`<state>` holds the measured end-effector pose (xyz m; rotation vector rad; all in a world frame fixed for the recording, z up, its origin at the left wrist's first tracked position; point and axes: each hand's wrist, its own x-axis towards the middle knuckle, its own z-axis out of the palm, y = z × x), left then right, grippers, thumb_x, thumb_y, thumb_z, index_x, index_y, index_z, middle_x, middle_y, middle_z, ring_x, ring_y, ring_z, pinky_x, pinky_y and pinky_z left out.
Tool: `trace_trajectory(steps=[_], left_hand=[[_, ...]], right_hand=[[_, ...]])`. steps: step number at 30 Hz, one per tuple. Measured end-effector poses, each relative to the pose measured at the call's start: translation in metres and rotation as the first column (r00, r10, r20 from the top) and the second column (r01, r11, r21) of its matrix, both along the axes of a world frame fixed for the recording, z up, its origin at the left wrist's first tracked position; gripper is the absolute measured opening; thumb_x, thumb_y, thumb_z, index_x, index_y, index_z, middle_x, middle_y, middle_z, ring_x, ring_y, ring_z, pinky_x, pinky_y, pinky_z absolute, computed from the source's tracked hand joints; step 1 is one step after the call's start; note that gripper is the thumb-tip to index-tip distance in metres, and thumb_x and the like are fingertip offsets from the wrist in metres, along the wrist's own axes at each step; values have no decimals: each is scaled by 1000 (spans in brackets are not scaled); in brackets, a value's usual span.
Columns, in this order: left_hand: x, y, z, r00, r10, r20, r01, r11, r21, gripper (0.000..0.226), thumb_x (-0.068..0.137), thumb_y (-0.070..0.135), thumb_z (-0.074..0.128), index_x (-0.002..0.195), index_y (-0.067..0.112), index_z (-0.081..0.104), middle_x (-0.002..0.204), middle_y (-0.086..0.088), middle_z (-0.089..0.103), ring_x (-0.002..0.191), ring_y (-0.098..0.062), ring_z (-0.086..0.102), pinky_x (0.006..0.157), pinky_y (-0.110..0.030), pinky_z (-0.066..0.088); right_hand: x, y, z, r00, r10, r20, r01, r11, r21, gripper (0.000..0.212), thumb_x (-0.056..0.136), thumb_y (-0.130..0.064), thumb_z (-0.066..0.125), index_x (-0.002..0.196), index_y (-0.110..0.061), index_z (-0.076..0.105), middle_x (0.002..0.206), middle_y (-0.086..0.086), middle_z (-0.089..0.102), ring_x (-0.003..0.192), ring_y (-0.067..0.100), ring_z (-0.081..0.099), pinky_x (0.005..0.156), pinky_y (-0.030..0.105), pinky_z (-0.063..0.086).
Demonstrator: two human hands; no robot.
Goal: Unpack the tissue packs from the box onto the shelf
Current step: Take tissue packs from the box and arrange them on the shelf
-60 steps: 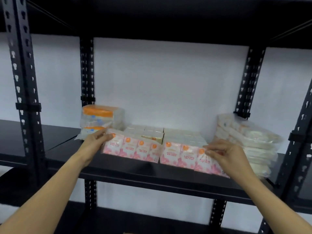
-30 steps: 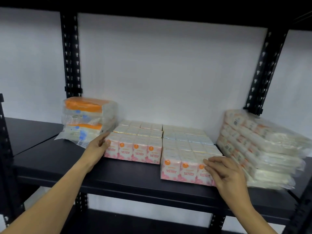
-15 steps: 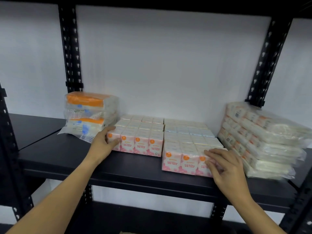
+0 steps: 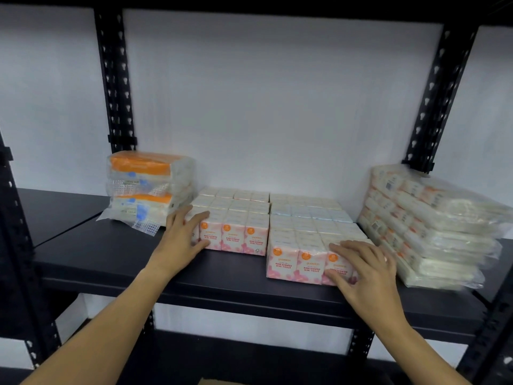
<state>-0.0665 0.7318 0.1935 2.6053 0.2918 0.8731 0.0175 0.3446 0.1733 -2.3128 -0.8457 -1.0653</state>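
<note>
Pink-and-white tissue packs sit in two blocks on the black shelf, side by side and touching along their inner edge. The left block is pushed further back than the right block, whose front row stands nearer the shelf's front edge. The left hand lies with straight, spread fingers against the front left corner of the left block, holding nothing; half a second ago its thumb wrapped lower on that corner. The right hand rests over the front right corner of the right block, fingers loosely bent across the top and thumb on the front face, much as before. Both blocks have stayed where they were. An orange-topped wrapped bundle stands just left of the left block, and a stack of clear-wrapped packs leans at the right.
</note>
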Motion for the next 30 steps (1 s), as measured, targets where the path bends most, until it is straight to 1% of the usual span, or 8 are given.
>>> trace_trajectory(steps=[6,9,12,15,19,22,26,30], left_hand=[[1,2,-1,1000,14,2,-14,1000,-3,66,85,30,75,144,31,46,154,-5,26,146,-22,10,115,-51,36],[-1,2,-2,999,48,12,-49,997,63,71,83,36,76,146,32,44,157,-7,21,147,-27,6,113,-56,36],[-8,-2,-2,999,42,32,-44,998,44,80,82,41,76,151,35,35,161,-2,14,149,-27,1,116,-57,30],[-21,-18,-3,994,29,110,-28,999,-16,76,84,36,74,150,35,36,161,1,15,149,-25,6,114,-57,33],[-55,-55,-22,968,41,249,8,982,-190,69,88,30,71,148,35,38,159,-1,22,146,-19,14,114,-48,34],[-87,-84,-53,962,13,274,33,986,-162,65,91,25,68,149,31,40,160,0,24,148,-18,13,116,-44,29],[-128,-124,-117,978,-76,193,108,981,-160,61,93,23,64,149,29,40,161,4,22,150,-18,13,116,-38,21],[-159,-155,-197,990,-140,-15,133,963,-234,60,89,38,50,148,34,39,161,5,24,149,-16,14,113,-40,27]], right_hand=[[-3,1,1,999,-25,-22,25,1000,-10,49,81,-58,55,121,-31,68,124,-8,62,120,19,54,109,54,30],[-9,2,4,997,-64,-50,62,998,-25,50,81,-59,54,122,-33,67,127,-11,60,126,17,51,112,58,24],[-27,9,4,994,-75,-75,78,996,35,50,79,-49,63,125,-32,64,135,-8,57,135,18,43,116,59,16],[-54,23,1,995,4,-105,11,990,144,50,80,-41,66,129,-31,62,141,-8,53,140,15,37,120,50,7],[-92,42,-19,983,131,-127,-94,960,262,47,83,-37,62,130,-31,61,139,-13,54,138,10,41,121,45,10],[-119,47,-46,962,223,-154,-167,936,311,43,86,-36,57,129,-33,60,138,-17,53,137,6,41,122,41,12],[-153,43,-99,929,271,-253,-194,936,293,38,88,-34,55,126,-36,59,133,-20,55,134,-1,40,120,36,14],[-178,30,-162,851,211,-482,-157,976,150,45,87,-35,51,130,-51,48,134,-29,47,132,-7,36,119,31,12]])
